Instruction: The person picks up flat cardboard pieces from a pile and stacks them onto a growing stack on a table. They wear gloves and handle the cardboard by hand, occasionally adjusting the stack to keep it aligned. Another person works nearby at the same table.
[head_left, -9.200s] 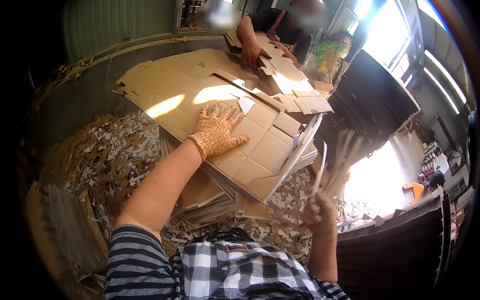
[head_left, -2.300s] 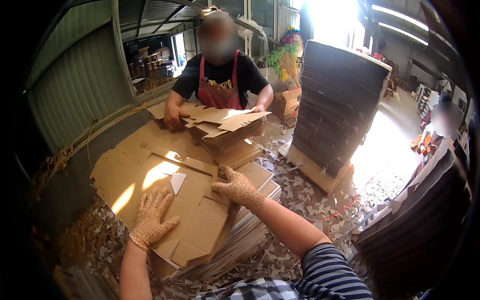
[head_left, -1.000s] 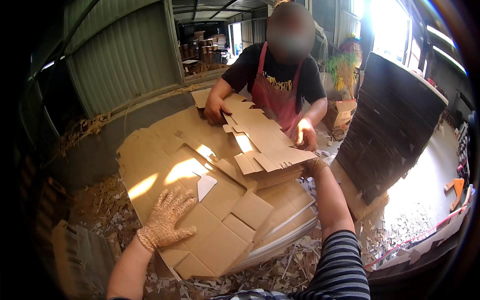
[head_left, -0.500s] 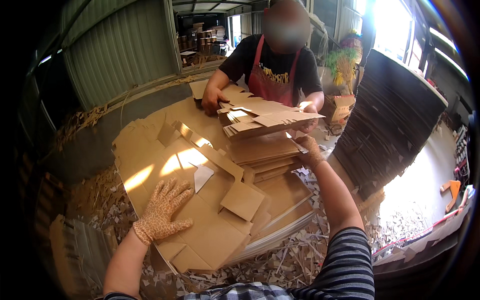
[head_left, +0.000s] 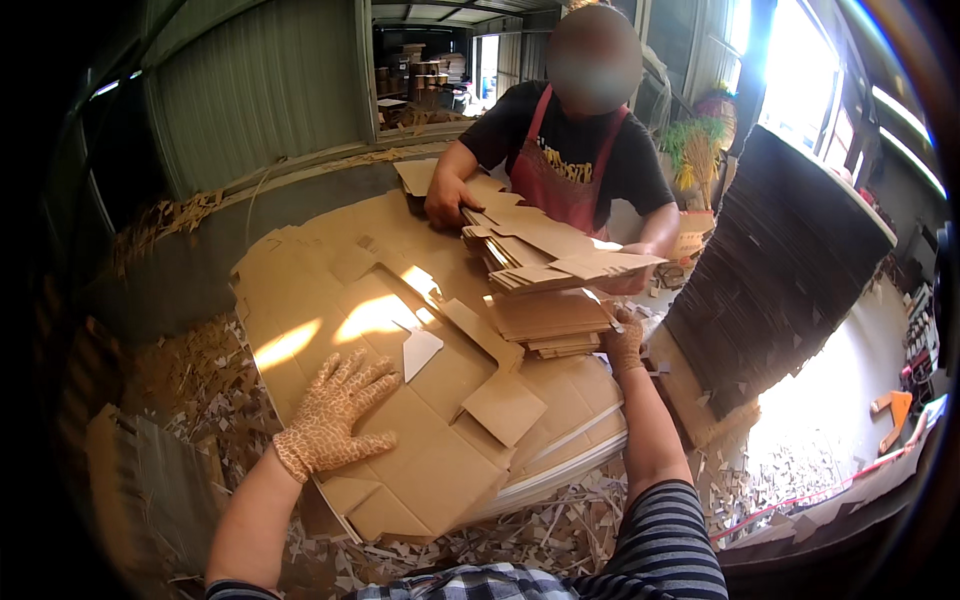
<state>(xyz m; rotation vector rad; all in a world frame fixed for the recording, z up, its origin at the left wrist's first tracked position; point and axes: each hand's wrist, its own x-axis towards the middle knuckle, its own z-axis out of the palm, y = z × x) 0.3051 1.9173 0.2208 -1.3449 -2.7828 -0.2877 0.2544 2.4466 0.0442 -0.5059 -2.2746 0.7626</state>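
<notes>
My left hand [head_left: 340, 415], in a tan patterned glove, lies flat with fingers spread on a large brown die-cut cardboard sheet [head_left: 420, 455]. A white paper scrap [head_left: 420, 352] rests on the sheet beyond my fingertips. My right hand [head_left: 625, 342], in a matching glove, has its fingers curled at the right end of a low stack of cardboard pieces [head_left: 550, 318]. A small greyish thing shows at those fingertips, too small to name. Above that stack, a co-worker's two hands hold a thick bundle of cut cardboard blanks [head_left: 560, 250].
The co-worker [head_left: 570, 160], in a red apron, stands across the pile. A tall dark stack of sheets [head_left: 775, 270] rises at the right. Paper scraps [head_left: 560, 530] litter the floor. An orange handle-like object [head_left: 892, 415] stands at far right, a metal-clad wall [head_left: 260, 95] at back left.
My right hand has drawn a little nearer along the end of the low stack. A raised cardboard flap on the sheet now lies flatter. My left hand stays put.
</notes>
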